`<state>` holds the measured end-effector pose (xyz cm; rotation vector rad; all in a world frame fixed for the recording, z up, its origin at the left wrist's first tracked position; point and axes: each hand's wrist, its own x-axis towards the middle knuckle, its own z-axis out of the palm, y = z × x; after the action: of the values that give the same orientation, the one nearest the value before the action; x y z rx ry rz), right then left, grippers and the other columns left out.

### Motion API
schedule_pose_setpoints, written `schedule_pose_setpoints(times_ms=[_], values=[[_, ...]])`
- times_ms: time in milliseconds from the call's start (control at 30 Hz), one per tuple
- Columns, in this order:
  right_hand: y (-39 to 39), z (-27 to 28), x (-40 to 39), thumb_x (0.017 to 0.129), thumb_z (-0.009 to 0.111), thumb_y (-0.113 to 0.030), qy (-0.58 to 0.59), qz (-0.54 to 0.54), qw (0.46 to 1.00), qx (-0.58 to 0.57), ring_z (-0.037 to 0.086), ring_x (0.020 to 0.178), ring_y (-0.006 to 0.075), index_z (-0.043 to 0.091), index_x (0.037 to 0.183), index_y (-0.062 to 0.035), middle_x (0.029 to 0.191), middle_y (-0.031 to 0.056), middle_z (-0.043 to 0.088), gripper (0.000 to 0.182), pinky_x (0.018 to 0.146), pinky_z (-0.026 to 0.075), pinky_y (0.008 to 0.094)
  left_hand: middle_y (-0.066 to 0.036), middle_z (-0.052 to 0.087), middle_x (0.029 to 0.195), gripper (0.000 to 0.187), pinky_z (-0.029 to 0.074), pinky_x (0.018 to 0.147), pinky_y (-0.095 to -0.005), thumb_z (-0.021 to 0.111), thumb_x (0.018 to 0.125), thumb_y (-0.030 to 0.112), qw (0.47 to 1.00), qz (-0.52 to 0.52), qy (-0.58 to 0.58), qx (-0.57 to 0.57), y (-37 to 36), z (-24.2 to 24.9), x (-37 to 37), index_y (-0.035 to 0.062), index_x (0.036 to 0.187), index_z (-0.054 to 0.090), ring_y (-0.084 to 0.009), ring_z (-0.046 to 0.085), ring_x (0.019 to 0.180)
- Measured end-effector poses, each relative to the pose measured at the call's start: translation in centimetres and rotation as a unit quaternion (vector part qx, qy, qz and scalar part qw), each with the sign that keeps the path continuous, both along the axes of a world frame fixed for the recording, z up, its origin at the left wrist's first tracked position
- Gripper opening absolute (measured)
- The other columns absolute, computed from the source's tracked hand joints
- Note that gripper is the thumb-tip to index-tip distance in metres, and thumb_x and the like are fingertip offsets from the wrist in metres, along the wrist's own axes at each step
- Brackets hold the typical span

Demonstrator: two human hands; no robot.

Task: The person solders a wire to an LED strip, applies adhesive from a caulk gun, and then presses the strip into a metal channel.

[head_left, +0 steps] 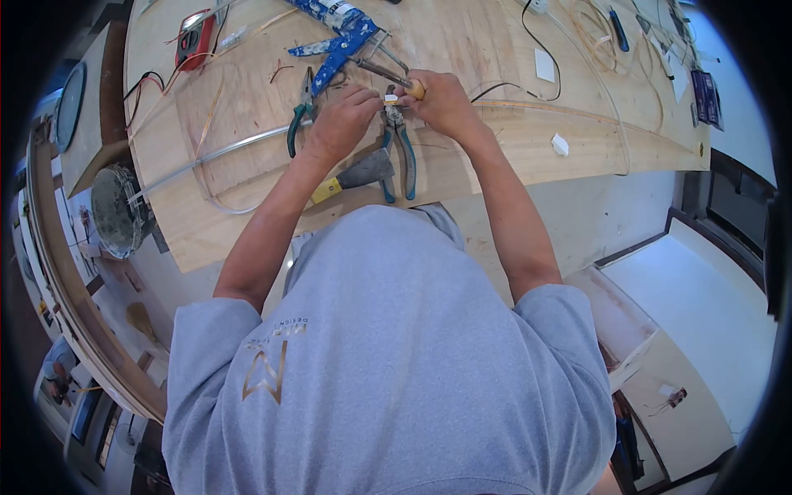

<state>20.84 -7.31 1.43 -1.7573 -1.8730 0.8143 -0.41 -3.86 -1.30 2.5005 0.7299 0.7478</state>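
My left hand (344, 120) is closed in a pinch at one side of a small white piece (390, 100); what its fingers hold is too small to name. In my right hand (441, 103) is a tool with a round wooden handle (415, 89), its metal shaft pointing up and left. Just below the white piece stand teal-handled pliers (399, 161), jaws toward it. A scraper with a yellow handle (327, 190) lies left of them. Beyond my left hand are other green-handled pliers (302, 115) and a blue caulking gun (351, 37).
A red multimeter (194, 40) with leads lies at the back left of the wooden table (511, 161). Cables and a white card (544, 64) lie on the right. A round bucket (120, 210) stands left of the table. A person (59, 367) shows at the far left.
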Motion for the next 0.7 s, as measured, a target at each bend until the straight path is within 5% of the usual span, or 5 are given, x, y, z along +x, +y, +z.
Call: schedule_pose_setpoints(times_ms=[133,233,533,700], values=[[-0.1,0.3,-0.1,0.082,0.074,-0.009,0.005,0.003,1.000,0.006,0.068,0.079,0.0325,0.070,0.091,-0.0050,0.086,0.0144,0.071,0.011,0.071,0.052,0.0389,-0.007,0.065,0.100,0.016,0.051,0.087,-0.0370,0.063,0.080,0.000,1.000,0.001,-0.002,-0.001,-0.2,-0.3,0.0,0.0047,0.095,0.065,-0.0268,0.061,0.099],[0.0,0.3,-0.2,0.082,0.074,-0.009,-0.007,0.006,1.000,0.005,0.067,0.080,0.0334,0.070,0.092,-0.0053,0.086,0.0145,0.070,0.011,0.072,0.052,0.0398,-0.008,0.068,0.103,0.014,0.052,0.083,-0.0388,0.071,0.084,0.007,0.998,0.023,-0.016,-0.055,-0.1,-0.3,-0.1,0.0050,0.098,0.069,-0.0283,0.064,0.097],[-0.3,0.1,-0.4,0.080,0.075,-0.013,0.011,-0.009,1.000,0.004,0.065,0.084,0.0387,0.066,0.091,-0.0053,0.087,0.0188,0.068,0.015,0.075,0.051,0.0456,-0.013,0.065,0.108,0.029,0.048,0.090,-0.0430,0.077,0.081,0.015,0.962,0.274,0.010,0.002,0.1,0.0,-4.5,0.0059,0.107,0.069,-0.0345,0.059,0.102],[-0.2,0.5,-0.5,0.079,0.075,-0.014,0.005,-0.005,1.000,-0.011,0.064,0.085,0.0406,0.065,0.090,-0.0052,0.085,0.0207,0.067,0.018,0.076,0.050,0.0479,-0.010,0.066,0.103,0.026,0.048,0.084,-0.0415,0.076,0.081,0.017,0.988,0.144,0.047,0.011,-2.7,1.2,-3.6,0.0063,0.104,0.070,-0.0304,0.061,0.098]])
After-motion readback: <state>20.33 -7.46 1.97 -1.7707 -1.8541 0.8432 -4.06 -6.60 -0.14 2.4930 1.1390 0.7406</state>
